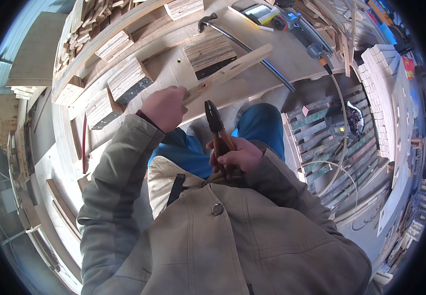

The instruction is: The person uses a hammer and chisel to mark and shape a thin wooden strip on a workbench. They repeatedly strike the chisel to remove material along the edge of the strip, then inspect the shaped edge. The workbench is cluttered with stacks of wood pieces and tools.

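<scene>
My left hand [166,108] is closed around the near end of a narrow wooden slat [237,66], which slants up to the right over the workbench edge. In my right hand [237,156] is a pair of pliers [214,118], gripped by the orange-brown handles. Their dark jaws point away from me, a little to the right of my left hand, and do not touch the slat. A claw hammer [245,46] with a metal shaft lies on the bench beyond the slat, its head to the left.
Layered wooden blocks [208,53] stand on the bench [168,69]. A nail gun [304,37] lies at the far right, its air hose [343,115] hanging beside a slatted pallet [316,118]. Thin wood offcuts [87,29] are piled far left. A red bar [84,147] is at left.
</scene>
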`<state>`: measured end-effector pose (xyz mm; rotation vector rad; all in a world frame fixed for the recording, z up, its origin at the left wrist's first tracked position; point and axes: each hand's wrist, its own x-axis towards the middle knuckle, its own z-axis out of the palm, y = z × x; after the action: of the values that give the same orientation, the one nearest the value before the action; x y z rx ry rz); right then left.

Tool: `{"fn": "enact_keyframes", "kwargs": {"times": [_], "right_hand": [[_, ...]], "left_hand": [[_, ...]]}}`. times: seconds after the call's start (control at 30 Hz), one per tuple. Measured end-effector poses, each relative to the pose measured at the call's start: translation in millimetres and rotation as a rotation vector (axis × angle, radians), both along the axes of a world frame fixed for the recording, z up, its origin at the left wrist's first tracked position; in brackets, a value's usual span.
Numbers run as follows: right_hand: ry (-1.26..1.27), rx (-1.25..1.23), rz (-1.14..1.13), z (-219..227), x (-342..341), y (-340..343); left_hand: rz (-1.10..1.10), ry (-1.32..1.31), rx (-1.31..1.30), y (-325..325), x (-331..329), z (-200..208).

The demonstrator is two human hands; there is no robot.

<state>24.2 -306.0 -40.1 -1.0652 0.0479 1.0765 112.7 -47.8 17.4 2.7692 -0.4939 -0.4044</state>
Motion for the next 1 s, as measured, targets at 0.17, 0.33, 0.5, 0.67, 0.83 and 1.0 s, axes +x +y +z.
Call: {"fn": "enact_keyframes", "kwargs": {"times": [0.17, 0.33, 0.5, 0.67, 0.83, 1.0], "right_hand": [[0.116, 0.109, 0.013, -12, 6, 7], [0.174, 0.199, 0.006, -19, 13, 7], [0.177, 0.257, -0.001, -26, 17, 5], [0.191, 0.252, -0.012, -29, 19, 2], [0.204, 0.248, 0.007, -28, 19, 3], [0.201, 0.246, -0.002, -24, 18, 4]], "left_hand": [[0.033, -0.025, 0.039, -6, -4, -16], [0.053, -0.082, 0.030, -7, -8, -21], [0.060, -0.093, 0.033, -8, -7, -24], [0.049, -0.110, 0.023, -8, -6, -24], [0.045, -0.100, 0.062, -10, -6, -22], [0.050, -0.116, 0.052, -10, -7, -23]]}}
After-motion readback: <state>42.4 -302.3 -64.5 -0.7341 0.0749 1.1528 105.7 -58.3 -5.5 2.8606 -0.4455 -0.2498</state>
